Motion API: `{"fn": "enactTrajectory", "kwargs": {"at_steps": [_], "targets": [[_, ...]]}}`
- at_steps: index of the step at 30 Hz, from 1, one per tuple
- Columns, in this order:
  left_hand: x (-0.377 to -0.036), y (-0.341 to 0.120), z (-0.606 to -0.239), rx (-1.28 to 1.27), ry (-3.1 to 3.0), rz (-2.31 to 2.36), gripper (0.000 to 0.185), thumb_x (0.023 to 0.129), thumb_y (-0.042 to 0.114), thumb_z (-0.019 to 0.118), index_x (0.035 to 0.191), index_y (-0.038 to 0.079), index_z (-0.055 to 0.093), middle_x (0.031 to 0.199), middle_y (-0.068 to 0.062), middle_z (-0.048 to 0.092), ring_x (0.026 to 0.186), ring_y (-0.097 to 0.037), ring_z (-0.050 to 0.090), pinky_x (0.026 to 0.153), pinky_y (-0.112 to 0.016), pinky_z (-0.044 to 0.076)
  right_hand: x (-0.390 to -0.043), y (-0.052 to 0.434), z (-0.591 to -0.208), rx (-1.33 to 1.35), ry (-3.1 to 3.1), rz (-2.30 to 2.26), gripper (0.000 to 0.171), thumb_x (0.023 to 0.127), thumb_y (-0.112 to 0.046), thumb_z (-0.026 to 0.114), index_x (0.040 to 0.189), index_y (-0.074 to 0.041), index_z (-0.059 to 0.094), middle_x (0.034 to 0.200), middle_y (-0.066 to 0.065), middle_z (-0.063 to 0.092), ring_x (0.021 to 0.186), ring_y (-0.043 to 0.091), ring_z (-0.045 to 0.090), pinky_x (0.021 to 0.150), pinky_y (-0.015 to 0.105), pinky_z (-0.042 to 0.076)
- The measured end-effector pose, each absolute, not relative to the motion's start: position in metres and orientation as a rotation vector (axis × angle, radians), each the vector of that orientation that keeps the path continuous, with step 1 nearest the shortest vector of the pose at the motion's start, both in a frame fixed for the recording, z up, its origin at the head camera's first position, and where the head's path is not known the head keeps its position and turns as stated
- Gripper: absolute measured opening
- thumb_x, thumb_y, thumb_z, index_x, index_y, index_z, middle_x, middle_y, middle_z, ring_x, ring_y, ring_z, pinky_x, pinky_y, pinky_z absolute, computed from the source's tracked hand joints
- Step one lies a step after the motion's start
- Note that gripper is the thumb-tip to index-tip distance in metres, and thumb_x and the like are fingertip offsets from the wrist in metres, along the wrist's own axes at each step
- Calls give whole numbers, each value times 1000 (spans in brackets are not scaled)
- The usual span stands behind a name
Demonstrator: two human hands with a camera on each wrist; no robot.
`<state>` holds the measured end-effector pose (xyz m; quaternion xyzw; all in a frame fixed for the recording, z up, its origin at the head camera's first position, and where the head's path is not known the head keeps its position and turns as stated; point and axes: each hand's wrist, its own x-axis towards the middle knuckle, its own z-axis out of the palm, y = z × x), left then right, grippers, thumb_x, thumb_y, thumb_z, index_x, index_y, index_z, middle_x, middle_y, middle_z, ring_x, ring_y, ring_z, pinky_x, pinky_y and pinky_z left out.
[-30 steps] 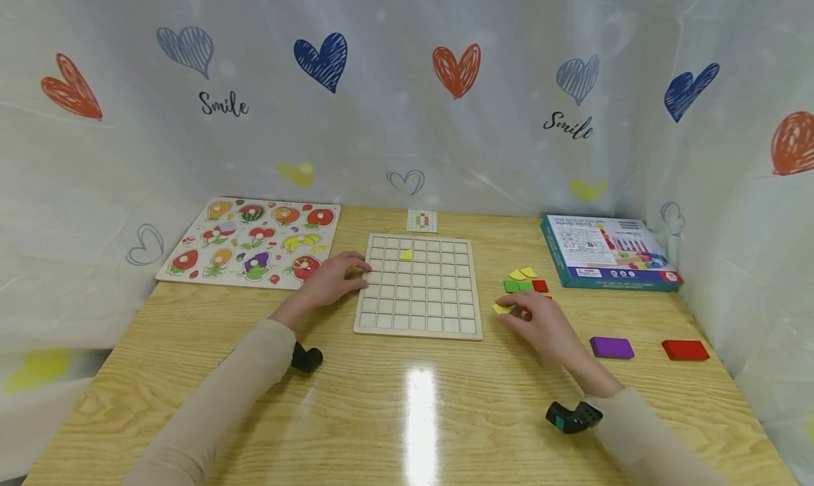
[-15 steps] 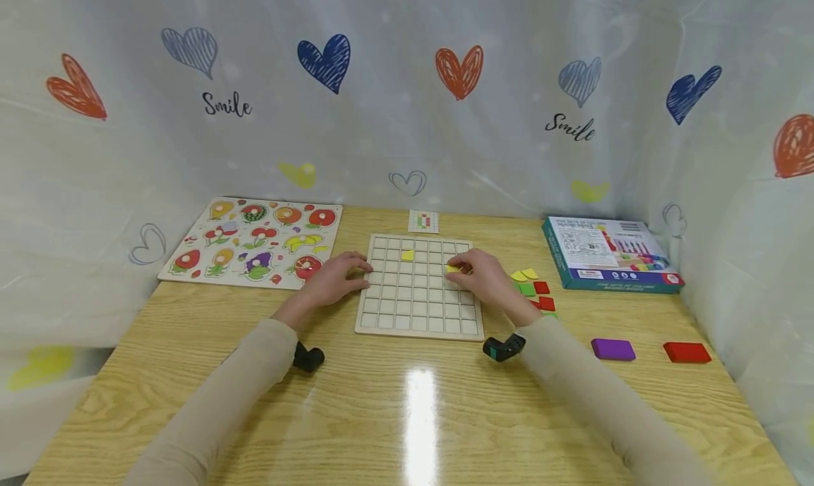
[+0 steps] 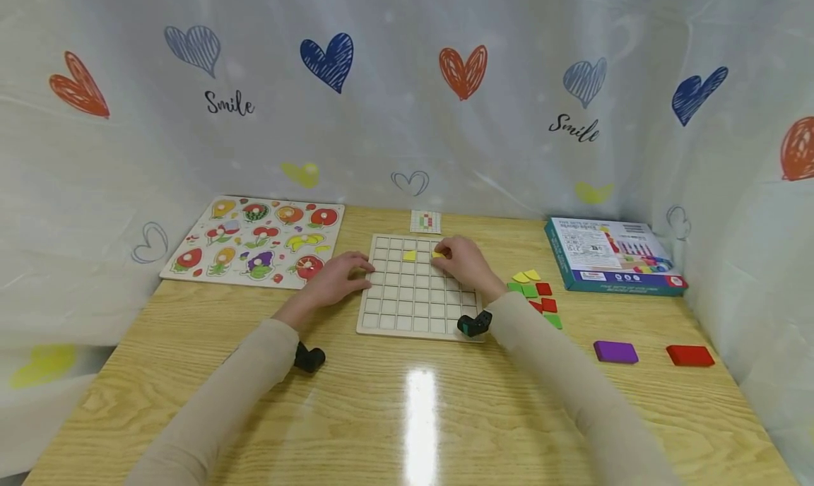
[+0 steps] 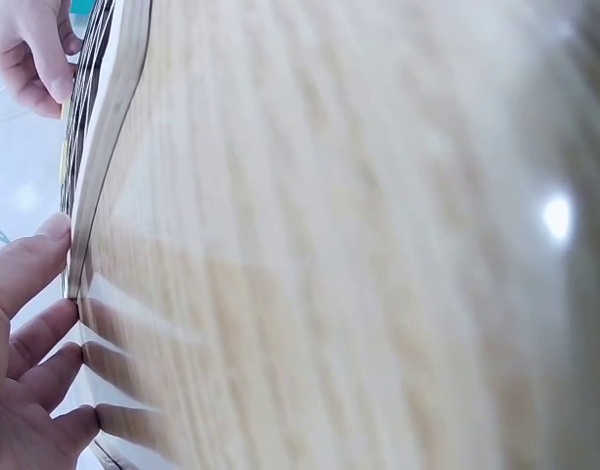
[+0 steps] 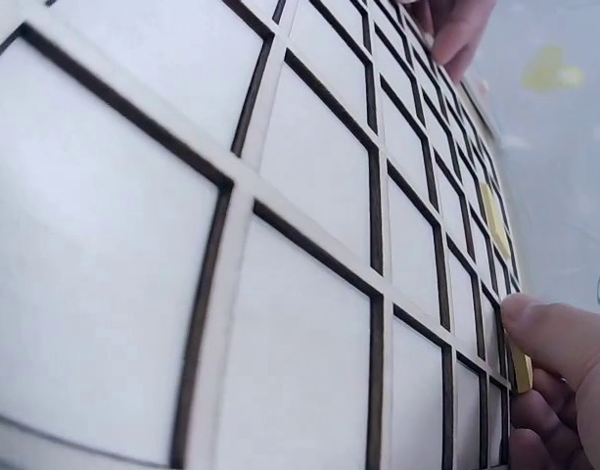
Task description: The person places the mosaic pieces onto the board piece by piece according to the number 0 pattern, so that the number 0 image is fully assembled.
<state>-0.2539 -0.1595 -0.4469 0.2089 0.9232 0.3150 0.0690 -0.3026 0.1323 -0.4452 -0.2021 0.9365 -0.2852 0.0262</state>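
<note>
A wooden grid board (image 3: 405,306) lies on the table in the head view. My right hand (image 3: 466,261) pinches a yellow tile (image 5: 521,370) between thumb and fingers, over the upper part of the grid. One yellow tile with a curved edge (image 3: 410,256) sits in a square slightly left of it. At the board's left edge rests my left hand (image 3: 337,277); in the left wrist view its thumb (image 4: 30,264) touches the edge and the fingertips are on the table. Yellow tiles (image 3: 525,277), green tiles (image 3: 529,290) and red tiles (image 3: 549,305) lie right of the board.
A small pattern card (image 3: 425,221) is behind the board. On the left lies a fruit puzzle (image 3: 254,242), and at the back right a flat box (image 3: 613,254). A purple block (image 3: 615,352) and a red block (image 3: 689,355) lie at the right.
From the loose tiles, my right hand has carried the yellow tile leftward and away from me, over the board's upper rows. My left hand has stayed at the board's left edge.
</note>
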Motion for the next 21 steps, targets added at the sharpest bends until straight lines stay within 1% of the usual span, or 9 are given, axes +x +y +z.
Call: {"fn": "enactTrajectory", "kwargs": {"at_steps": [6, 11, 15, 21], "targets": [[-254, -159, -446, 634, 2779, 946, 30, 93, 19, 68, 120, 5, 68, 139, -18, 51, 134, -36, 41, 112, -51, 32, -304, 132, -444, -607, 2890, -851, 33, 92, -23, 70, 115, 1, 68, 103, 12, 63, 93, 23, 57, 84, 37, 50], [-254, -160, -447, 632, 2786, 935, 30, 93, 20, 69, 119, 5, 68, 139, -17, 52, 134, -36, 42, 112, -50, 33, -303, 134, -440, -632, 2881, -820, 31, 94, -16, 66, 119, 1, 68, 106, 14, 66, 93, 24, 59, 84, 38, 50], [-254, -160, -447, 633, 2785, 938, 30, 93, 20, 69, 119, 5, 68, 138, -17, 52, 134, -36, 42, 112, -50, 33, -303, 135, -439, -652, 2878, -826, 27, 95, -13, 64, 118, 1, 69, 107, 14, 67, 94, 24, 60, 84, 38, 51], [-254, -159, -446, 632, 2785, 941, 30, 93, 20, 69, 119, 5, 68, 139, -17, 52, 134, -36, 42, 112, -50, 32, -304, 135, -442, -627, 2880, -863, 26, 93, -15, 67, 114, 0, 71, 104, 12, 67, 92, 23, 60, 83, 37, 51]]}}
